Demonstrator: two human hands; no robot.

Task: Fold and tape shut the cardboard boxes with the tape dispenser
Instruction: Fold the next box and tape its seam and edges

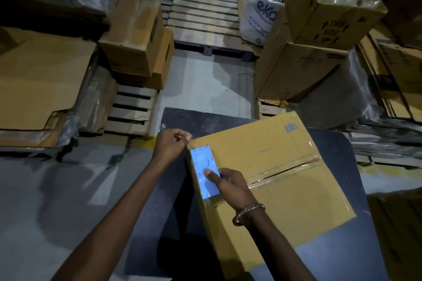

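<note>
A closed cardboard box (274, 180) lies on a dark table (338, 264), its top seam (294, 169) covered with clear tape. A light blue label (203, 166) lies flat along the box's left edge. My right hand (230, 187), a metal bracelet on its wrist, presses one straight finger onto the label's middle while its other fingers rest on the cardboard. My left hand (170, 145) is curled at the box's far-left corner, thumb against forefinger, pinching the edge there. What lies between those fingers is hidden. No tape dispenser is in view.
Wooden pallets (205, 16) lie on the grey floor ahead. Stacked cartons (137, 41) stand at the left and taller ones (315, 52) at the right, beside a white printed sack (260, 16). Flat cardboard sheets (38, 80) are piled at the far left.
</note>
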